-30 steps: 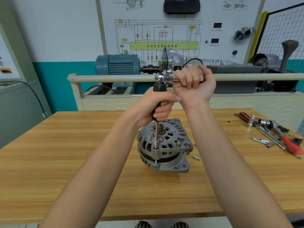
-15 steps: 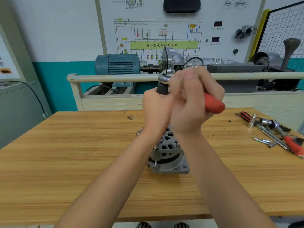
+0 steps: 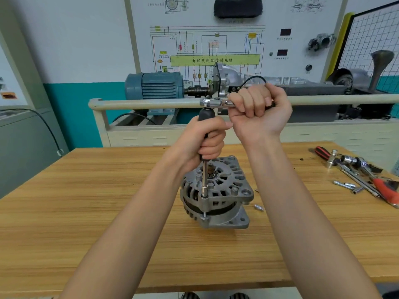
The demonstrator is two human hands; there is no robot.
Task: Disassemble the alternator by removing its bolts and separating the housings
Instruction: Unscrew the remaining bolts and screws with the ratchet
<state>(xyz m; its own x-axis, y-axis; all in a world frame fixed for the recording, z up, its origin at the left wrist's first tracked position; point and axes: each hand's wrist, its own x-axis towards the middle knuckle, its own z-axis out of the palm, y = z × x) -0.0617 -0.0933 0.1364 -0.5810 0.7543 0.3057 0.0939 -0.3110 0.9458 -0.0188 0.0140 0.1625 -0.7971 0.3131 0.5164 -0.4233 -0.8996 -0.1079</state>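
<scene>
A grey alternator (image 3: 220,195) stands on the wooden table (image 3: 86,212), its vented housing facing up. A black-handled socket driver (image 3: 204,180) stands upright with its socket on a bolt at the housing's near left rim. My left hand (image 3: 207,139) grips the driver's black handle. A chrome ratchet (image 3: 212,102) sits on top of the driver, pointing right. My right hand (image 3: 259,111) grips the ratchet's handle, which is hidden in the fist. One loose bolt (image 3: 258,207) lies on the table just right of the alternator.
Sockets, extension bars, a ratchet and red-handled tools (image 3: 362,178) lie at the table's right edge. Behind the table runs a beige rail (image 3: 140,103) in front of a blue motor (image 3: 154,85) and a wiring-diagram board (image 3: 207,48).
My right hand swung the ratchet handle toward me half a second ago, showing its red grip, and has now swung it back out to the right. The left hand stayed on the driver.
</scene>
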